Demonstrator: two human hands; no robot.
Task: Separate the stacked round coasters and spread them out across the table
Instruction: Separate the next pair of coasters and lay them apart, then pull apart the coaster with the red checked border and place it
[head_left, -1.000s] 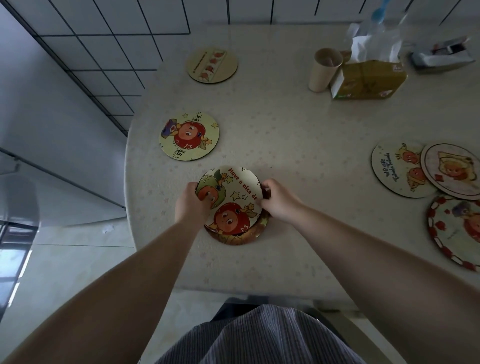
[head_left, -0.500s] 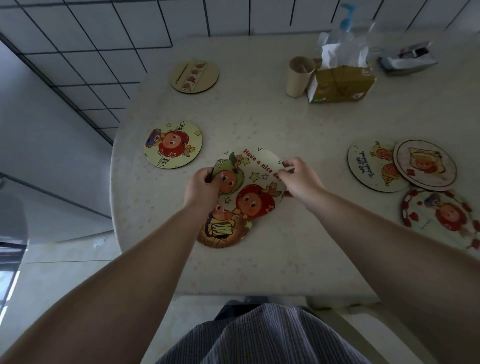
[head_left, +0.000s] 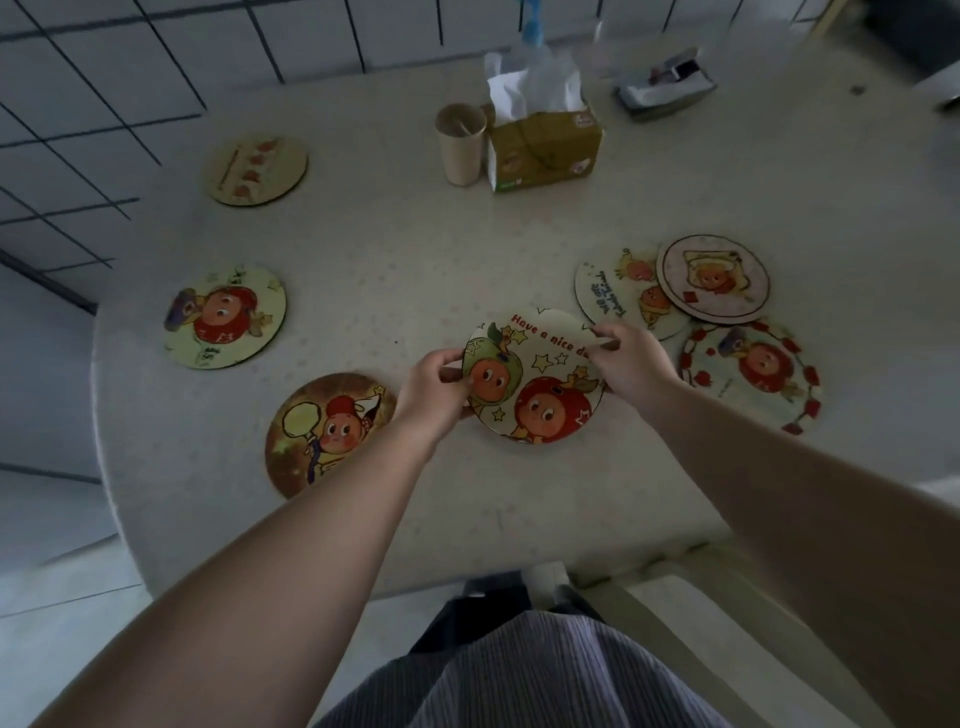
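Coaster (head_left: 535, 379) now clear of brown coaster (head_left: 327, 434)

Cream star-patterned coaster (head_left: 540, 382), brown coaster (head_left: 328, 434), speckled beige table (head_left: 415, 260)

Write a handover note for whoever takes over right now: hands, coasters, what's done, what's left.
Left hand and right hand both grip the "Have a nice day" coaster by its edges.
Laid out singly: brown coaster, purple-hat coaster, far coaster.
Right side: three coasters bunched, two overlapping.
Left: set down the held one, then separate the right cluster.
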